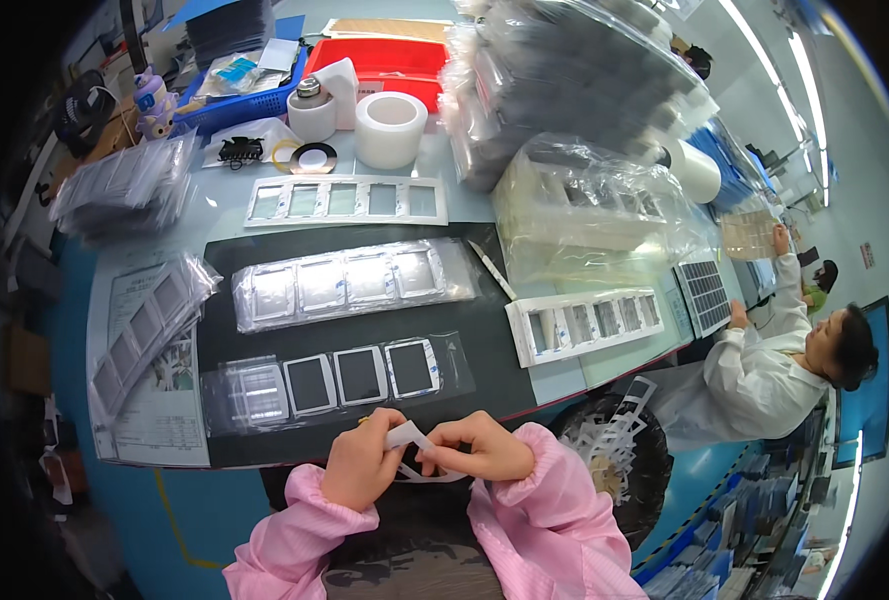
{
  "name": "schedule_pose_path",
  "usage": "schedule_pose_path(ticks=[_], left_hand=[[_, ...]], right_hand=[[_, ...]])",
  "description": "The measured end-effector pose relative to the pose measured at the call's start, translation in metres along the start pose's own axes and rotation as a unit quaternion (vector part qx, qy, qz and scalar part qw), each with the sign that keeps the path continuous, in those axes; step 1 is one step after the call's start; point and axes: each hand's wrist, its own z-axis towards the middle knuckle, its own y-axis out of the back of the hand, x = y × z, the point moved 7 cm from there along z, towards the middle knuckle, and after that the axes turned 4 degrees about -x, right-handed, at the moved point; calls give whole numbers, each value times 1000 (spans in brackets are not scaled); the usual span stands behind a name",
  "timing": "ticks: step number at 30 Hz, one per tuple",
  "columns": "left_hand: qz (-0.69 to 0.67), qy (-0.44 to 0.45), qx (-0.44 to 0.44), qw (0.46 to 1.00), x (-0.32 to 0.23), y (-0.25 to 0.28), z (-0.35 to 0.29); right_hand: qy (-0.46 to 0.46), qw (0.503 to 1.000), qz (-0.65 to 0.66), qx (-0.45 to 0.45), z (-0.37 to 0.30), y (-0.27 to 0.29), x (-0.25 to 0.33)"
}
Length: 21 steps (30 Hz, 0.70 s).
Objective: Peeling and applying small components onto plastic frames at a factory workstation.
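The worktop (222,222) is partly covered by a black mat (496,352) — behind it are set a red tray (394,60) and a white roll (391,143).

The left hand (364,460) and right hand (486,446) hide both ends of the thin white strip (403,434) and much of the white-edged piece (430,478) below. The lower edge cuts off the pink ribbed sleeves (572,525). The tall stack of grey, clear-plastic-wrapped sheets (574,85) is blurred; print on the white paper sheet (166,425) is too small.
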Motion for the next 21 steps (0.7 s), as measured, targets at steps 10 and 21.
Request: schedule_pose_path(ticks=[10, 21], left_hand=[[-263, 51, 86, 959, 5, -3, -2], [-257, 31, 12, 966, 2, 9, -5]], right_hand=[[-86, 965, 246, 39, 10, -16, -18], [-19, 983, 177, -41, 12, -7, -28]])
